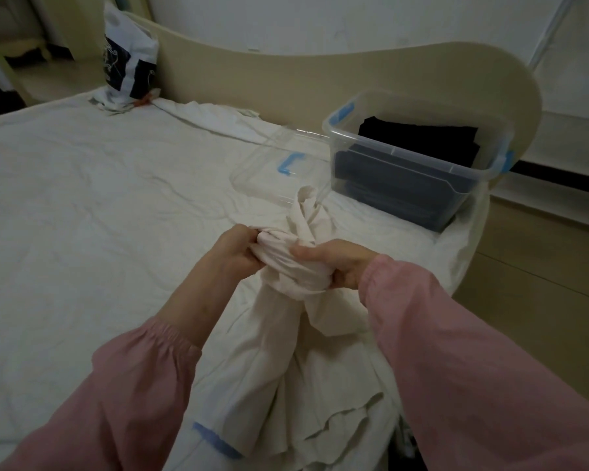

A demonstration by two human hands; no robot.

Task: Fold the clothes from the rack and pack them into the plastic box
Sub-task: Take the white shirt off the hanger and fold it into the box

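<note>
A cream garment (286,334) is bunched up over the near right part of the bed, with a blue strip on its lower edge. My left hand (237,249) grips its gathered top from the left. My right hand (334,261) grips the same bunch from the right, fingers curled round the cloth. Part of the cloth sticks up between my hands. Beyond them, at the bed's right corner, stands the clear plastic box (456,171) with blue latches; dark folded clothes (419,137) lie inside it.
The box's clear lid (279,164) with a blue clip lies flat on the white sheet (99,198), left of the box. A beige headboard (286,76) curves behind. A patterned pillow (128,59) leans at the back left. The bed's right edge drops to a wooden floor.
</note>
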